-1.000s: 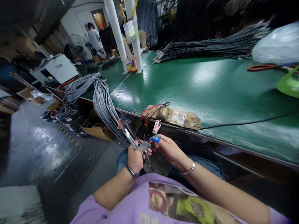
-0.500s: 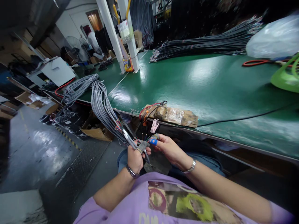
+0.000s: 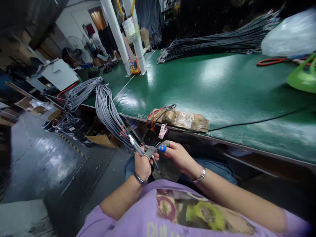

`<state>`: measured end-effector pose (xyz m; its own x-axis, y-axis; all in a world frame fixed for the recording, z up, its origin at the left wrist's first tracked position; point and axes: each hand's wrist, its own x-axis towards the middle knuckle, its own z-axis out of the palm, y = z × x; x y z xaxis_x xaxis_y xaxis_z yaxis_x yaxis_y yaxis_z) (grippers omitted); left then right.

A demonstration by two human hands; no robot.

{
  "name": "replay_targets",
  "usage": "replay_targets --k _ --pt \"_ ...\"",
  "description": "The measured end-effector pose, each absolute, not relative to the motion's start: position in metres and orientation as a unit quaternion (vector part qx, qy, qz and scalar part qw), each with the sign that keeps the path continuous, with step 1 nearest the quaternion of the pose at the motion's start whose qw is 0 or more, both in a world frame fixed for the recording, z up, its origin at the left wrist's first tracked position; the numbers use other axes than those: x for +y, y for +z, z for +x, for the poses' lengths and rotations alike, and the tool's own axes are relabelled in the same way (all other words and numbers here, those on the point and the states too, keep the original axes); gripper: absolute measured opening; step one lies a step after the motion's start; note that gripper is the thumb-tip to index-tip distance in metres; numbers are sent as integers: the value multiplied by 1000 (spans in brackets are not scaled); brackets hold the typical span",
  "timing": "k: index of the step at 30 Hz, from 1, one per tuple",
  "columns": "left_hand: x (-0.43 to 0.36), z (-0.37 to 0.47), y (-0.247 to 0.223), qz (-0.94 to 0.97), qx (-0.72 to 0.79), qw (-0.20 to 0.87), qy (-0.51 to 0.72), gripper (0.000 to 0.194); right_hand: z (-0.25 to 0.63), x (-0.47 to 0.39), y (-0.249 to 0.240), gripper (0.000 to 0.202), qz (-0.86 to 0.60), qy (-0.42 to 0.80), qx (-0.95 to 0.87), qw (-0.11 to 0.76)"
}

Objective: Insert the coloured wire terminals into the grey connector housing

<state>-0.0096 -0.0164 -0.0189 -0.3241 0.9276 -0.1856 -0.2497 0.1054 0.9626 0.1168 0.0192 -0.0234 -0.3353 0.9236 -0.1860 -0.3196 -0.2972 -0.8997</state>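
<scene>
My left hand (image 3: 143, 167) is closed around a grey cable (image 3: 155, 164), with grey tape on its thumb. Thin coloured wires (image 3: 151, 143) fan out of the cable end just above that thumb. My right hand (image 3: 180, 157), with blue tape on the thumb and grey-yellow wrapping on the index finger, pinches at the tips of these wires; the fingers partly hide them. A long bundle of grey cables (image 3: 106, 105) runs from the bench edge down to my left hand. White sleeving (image 3: 131, 140) and orange wire ends show on the bundle near the hand.
A taped wooden board (image 3: 181, 120) lies on the green bench's (image 3: 222, 85) front edge, with a pink clip (image 3: 163, 131) hanging there. Black cables (image 3: 209, 46), a plastic bag (image 3: 290, 34) and a green basket-like item (image 3: 302, 77) lie farther back. A cardboard box (image 3: 103, 140) stands below.
My right fingertips stay close to the wires, which look more spread above my left thumb. Both hands have barely moved; the view has shifted slightly.
</scene>
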Motion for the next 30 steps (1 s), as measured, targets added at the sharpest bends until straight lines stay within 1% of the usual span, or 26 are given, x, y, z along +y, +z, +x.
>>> replay_targets --k 9,13,19,25,30 --pt "-17 -10 -21 301 553 491 602 28 117 18 -22 29 -365 756 -348 417" --pt "-18 -10 -23 305 555 490 599 30 116 22 -20 32 -371 747 -352 426" --pt "-18 -10 -23 309 555 489 597 32 114 21 -22 29 -379 722 -375 441" --pt "-18 -10 -23 305 558 492 594 33 117 21 -21 31 -382 740 -341 436" --pt "-19 -10 -22 310 553 493 595 31 116 23 -21 31 -385 741 -351 423"
